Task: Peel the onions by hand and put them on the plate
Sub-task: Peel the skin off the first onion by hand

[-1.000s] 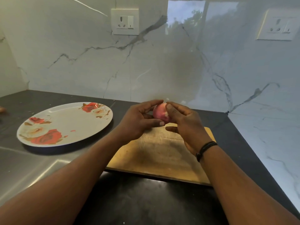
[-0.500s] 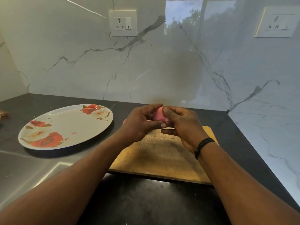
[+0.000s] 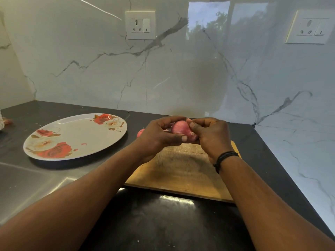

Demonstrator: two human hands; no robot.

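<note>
Two hands, left hand (image 3: pixel 159 134) and right hand (image 3: pixel 211 136), gripping onion (image 3: pixel 179 128), above cutting board (image 3: pixel 181 171)

1. Pink onion (image 3: pixel 179 128) gripped between left hand (image 3: pixel 159 136) and right hand (image 3: pixel 212 136), above far edge of wooden cutting board (image 3: pixel 181 174).
2. Right thumb pressed on onion's skin near root end; black band (image 3: pixel 223 159) on right wrist.
3. Second onion (image 3: pixel 140 132) partly hidden behind left hand, on black counter (image 3: pixel 163 223).
4. Floral plate (image 3: pixel 76 136) left of board, holding one small pink scrap (image 3: pixel 84 144).
5. Marble backsplash (image 3: pixel 181 73) with two sockets.
</note>
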